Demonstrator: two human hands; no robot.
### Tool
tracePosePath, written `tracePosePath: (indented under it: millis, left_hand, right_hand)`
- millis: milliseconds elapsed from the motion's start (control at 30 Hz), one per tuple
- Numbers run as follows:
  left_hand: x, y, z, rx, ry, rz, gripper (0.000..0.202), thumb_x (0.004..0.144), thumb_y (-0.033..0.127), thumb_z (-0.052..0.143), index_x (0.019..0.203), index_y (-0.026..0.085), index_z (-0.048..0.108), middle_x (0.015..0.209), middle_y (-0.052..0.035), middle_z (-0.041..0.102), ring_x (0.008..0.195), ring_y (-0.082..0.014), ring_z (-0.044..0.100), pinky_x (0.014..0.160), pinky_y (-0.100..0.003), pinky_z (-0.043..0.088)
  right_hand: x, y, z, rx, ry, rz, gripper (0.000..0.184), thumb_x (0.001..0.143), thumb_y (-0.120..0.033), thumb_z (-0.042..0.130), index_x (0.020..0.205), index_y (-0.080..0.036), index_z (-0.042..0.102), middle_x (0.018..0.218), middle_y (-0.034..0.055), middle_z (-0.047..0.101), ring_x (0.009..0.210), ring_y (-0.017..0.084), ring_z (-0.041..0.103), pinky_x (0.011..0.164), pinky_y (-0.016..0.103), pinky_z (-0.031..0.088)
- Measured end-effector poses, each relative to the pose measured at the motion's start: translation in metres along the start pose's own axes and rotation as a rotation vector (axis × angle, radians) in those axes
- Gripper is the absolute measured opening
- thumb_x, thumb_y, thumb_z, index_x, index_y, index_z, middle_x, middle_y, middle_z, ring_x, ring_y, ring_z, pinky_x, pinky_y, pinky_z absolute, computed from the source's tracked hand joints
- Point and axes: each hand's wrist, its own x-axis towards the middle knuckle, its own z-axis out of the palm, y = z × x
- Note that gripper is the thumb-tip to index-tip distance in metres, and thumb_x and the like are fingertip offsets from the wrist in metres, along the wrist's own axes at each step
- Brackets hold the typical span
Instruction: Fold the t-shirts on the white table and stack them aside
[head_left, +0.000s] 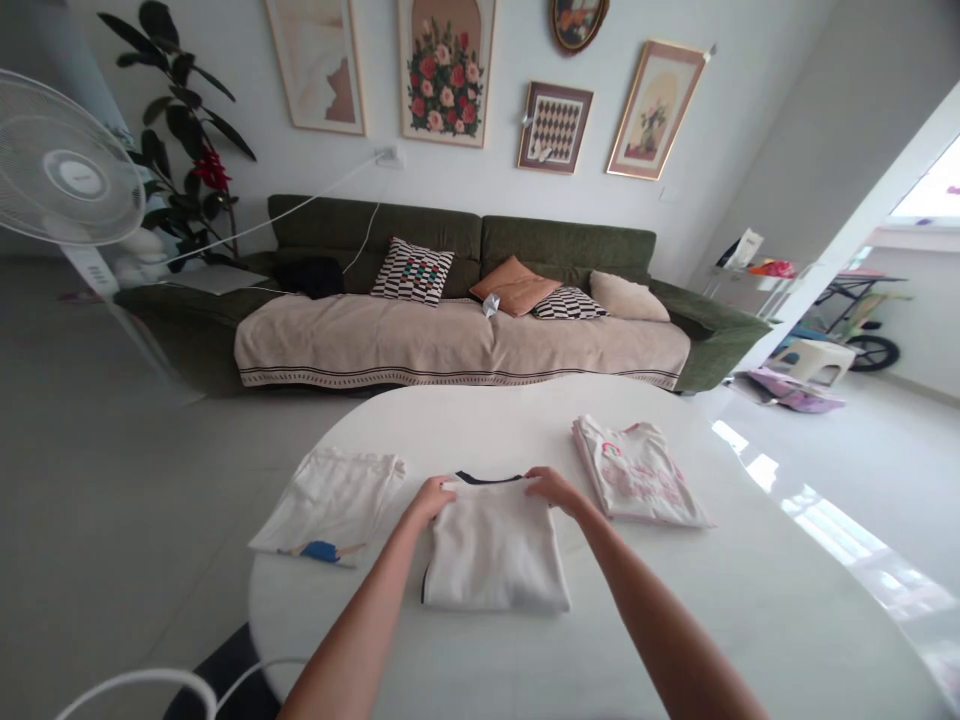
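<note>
A white T-shirt [499,550] with a dark neckband lies folded into a neat rectangle on the white table [600,620]. At its far left corner, by the collar, my left hand [433,498] has its fingers closed on the cloth. My right hand [553,487] grips the far right corner in the same way, thumb and fingertips partly hidden. To the left lies a white garment [330,500] with a blue print near its lower edge. On the right is a stack of folded white and pink shirts [641,475].
Beyond the table stands a green sofa [570,240] with a beige cover [360,335] and several cushions. A white standing fan [71,175] is at the far left. Near the lower left edge, a white curved tube [142,678] shows beside something dark.
</note>
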Motion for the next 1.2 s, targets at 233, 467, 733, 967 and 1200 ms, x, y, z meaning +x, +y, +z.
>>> tracePosePath:
  millis: [233,467,733,967,1200]
  left_hand:
    - [0.03,-0.028,0.006,-0.088,0.009,0.043,0.023,0.069,0.014,0.051,0.091,0.015,0.056,0.074,0.0006,0.063,0.067,-0.0125,0.059,0.058,-0.021,0.044]
    - [0.058,-0.022,0.018,-0.014,0.207,0.111,0.028,0.065,0.01,0.057,0.093,0.014,0.055,0.083,-0.0028,0.06,0.079,-0.0137,0.057,0.074,-0.024,0.042]
    - [-0.009,-0.061,0.025,0.038,0.513,0.173,0.035,0.069,0.027,0.055,0.1,0.012,0.051,0.091,-0.0103,0.061,0.08,-0.0183,0.06,0.075,-0.029,0.044]
    - [-0.066,-0.078,0.02,0.177,0.254,0.146,0.033,0.076,0.037,0.048,0.1,0.015,0.049,0.065,-0.0007,0.061,0.061,-0.0156,0.058,0.059,-0.023,0.039]
    - [-0.076,-0.07,0.024,0.685,0.287,0.066,0.039,0.078,0.024,0.045,0.116,0.014,0.041,0.089,-0.0092,0.063,0.084,-0.021,0.059,0.065,-0.026,0.041]
  right_hand:
    - [0.023,0.051,0.008,0.007,0.053,0.001,0.031,0.067,-0.018,0.044,0.094,-0.014,0.058,0.062,-0.0022,0.053,0.056,0.011,0.051,0.05,0.021,0.038]
    - [0.039,0.047,0.015,-0.197,0.256,-0.113,0.044,0.07,-0.015,0.044,0.113,-0.012,0.05,0.098,0.0111,0.058,0.092,0.022,0.053,0.081,0.036,0.04]
    - [-0.008,0.046,0.081,-0.7,0.282,-0.331,0.048,0.085,-0.042,0.034,0.132,-0.032,0.03,0.145,0.0023,0.013,0.131,0.029,0.0,0.1,0.053,0.012]
    - [-0.014,0.043,0.088,-0.825,0.201,-0.222,0.053,0.085,-0.054,0.025,0.134,-0.038,0.018,0.146,0.0003,0.007,0.131,0.029,-0.004,0.099,0.055,0.009]
    - [-0.014,0.044,0.087,-0.821,0.212,-0.237,0.054,0.084,-0.056,0.023,0.135,-0.038,0.017,0.146,0.0003,0.009,0.131,0.03,-0.002,0.098,0.055,0.01]
